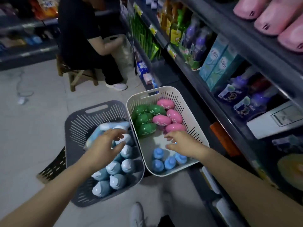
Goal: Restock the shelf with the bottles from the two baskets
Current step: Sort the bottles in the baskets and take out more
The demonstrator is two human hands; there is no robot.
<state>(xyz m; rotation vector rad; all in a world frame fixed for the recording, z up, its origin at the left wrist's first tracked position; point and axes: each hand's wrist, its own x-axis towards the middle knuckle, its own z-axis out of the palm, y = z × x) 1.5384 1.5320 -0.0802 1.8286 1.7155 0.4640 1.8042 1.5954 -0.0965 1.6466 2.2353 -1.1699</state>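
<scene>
We're dipping into both baskets at once: left hand (106, 143), fingers spread and gripping nothing, hovering over the pale blue plastic bottles (113, 167) in the grey slotted plastic basket (78, 128). Right hand (182, 145) is hanging loose and empty in the white slotted plastic basket (142, 95), pink oval bottles (174, 116) at its 12 o'clock. Both baskets are sitting close to the dark shelf (262, 56) at 3 o'clock, probably to keep each carry short.

Pale tiled floor (37, 131), perhaps wooden stool (77, 75)
</scene>
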